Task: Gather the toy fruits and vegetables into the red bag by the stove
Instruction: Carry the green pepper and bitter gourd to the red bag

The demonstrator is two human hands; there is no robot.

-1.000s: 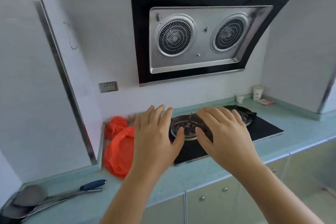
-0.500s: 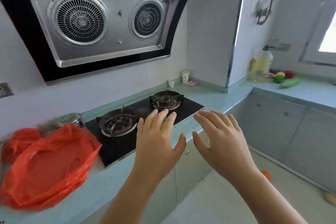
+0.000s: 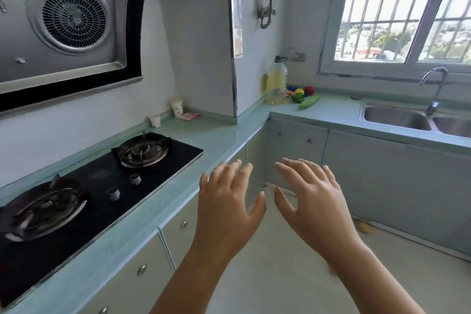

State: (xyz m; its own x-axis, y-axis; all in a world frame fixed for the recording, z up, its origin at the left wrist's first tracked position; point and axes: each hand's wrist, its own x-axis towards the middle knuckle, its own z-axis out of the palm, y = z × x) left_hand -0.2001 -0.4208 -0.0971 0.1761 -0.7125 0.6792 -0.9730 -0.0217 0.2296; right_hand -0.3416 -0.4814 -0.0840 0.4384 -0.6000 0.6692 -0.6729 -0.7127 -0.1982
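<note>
toy cucumber (image 3: 309, 102) is lying on the corner counter (image 3: 331, 112), long axis slanting near-left to far-right | other toy produce (image 3: 297, 97) is sitting just behind it, beside the oil bottle (image 3: 276, 84) | left hand (image 3: 226, 209) and right hand (image 3: 313, 201) are hovering, fingers spread, holding nothing

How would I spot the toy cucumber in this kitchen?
Find the barred window; left of its sink a big oil bottle stands in the counter corner. The toy cucumber lies just right of it, the only long green piece among round toys.
</note>
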